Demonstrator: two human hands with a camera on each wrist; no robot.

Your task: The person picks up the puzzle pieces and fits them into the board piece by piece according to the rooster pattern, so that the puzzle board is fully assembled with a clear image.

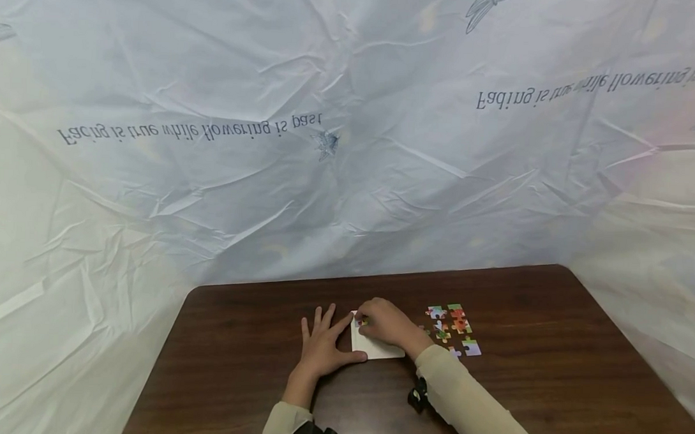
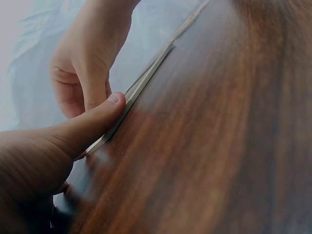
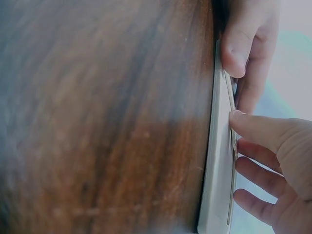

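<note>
— Wrinkled white sheeting point(image 1: 348, 198) hangs behind a dark wooden table point(image 1: 232, 379). What's being done there?

— I'd call it placing: the right hand point(image 1: 386, 324) bends over the white board point(image 1: 380, 350), its fingertips at a colourful puzzle piece point(image 1: 363, 321) by the far left corner.

— Is it gripping that piece?

— I can't tell; the curled fingers hide whether they pinch it or press it down.

— And the left hand point(image 1: 324, 344)?

— Released and spread wide. Its thumb rests on the board's near edge and the forefinger reaches the far left corner, probably steadying things.

— What would the next move call for?

— Seating that piece squarely, I'd guess, then lifting the right hand away to reach the other puzzle pieces point(image 1: 459, 325).

— Where are those?

— On the table, just right of the board, in a loose cluster.

— Anything in the way?

— The right forearm, in its pale sleeve point(image 1: 473, 400), crosses in front of the nearest ones, and the right hand covers much of the board.
</note>
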